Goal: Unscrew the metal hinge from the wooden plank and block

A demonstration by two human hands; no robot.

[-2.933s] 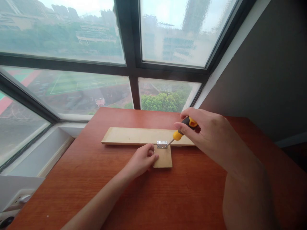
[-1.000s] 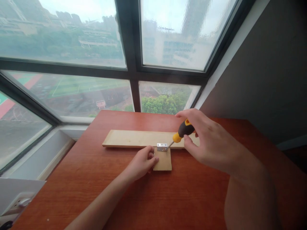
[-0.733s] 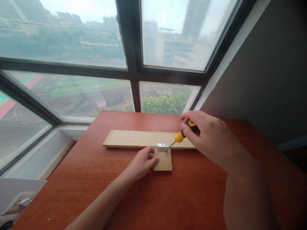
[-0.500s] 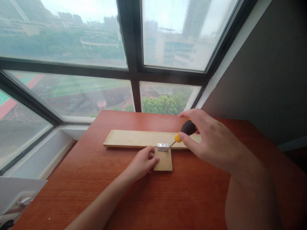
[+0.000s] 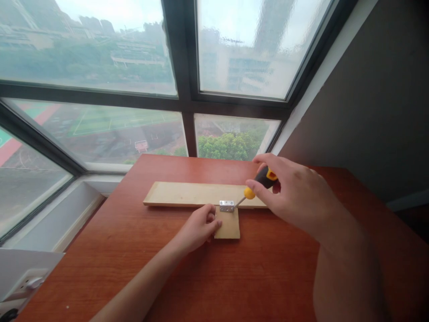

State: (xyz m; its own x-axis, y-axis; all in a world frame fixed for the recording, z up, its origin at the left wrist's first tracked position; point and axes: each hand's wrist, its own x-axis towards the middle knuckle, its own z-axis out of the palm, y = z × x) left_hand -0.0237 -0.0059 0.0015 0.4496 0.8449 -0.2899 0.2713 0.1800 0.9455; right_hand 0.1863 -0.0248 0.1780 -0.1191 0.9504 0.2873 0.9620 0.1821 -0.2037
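My right hand (image 5: 288, 188) is closed around the black and yellow handle of a screwdriver (image 5: 250, 193). The screwdriver slants down to the left, its tip at the lower right of a small silver metal bracket (image 5: 227, 205). That bracket sits where a short wooden block (image 5: 229, 228) meets the long pale wooden board (image 5: 187, 193). My left hand (image 5: 201, 226) grips the left edge of the short block, thumb on top and fingers curled at its side. Any screw under the tip is too small to make out.
The reddish-brown table (image 5: 187, 277) carries all of this. Large windows with dark frames (image 5: 186, 105) rise behind its far edge, and a grey wall (image 5: 362, 112) stands to the right. A white power socket (image 5: 28, 284) is at the lower left.
The screwdriver handle has rotated, showing more yellow near its top, and my right fingers have shifted around it. My left hand, the block and the boards stay in place.
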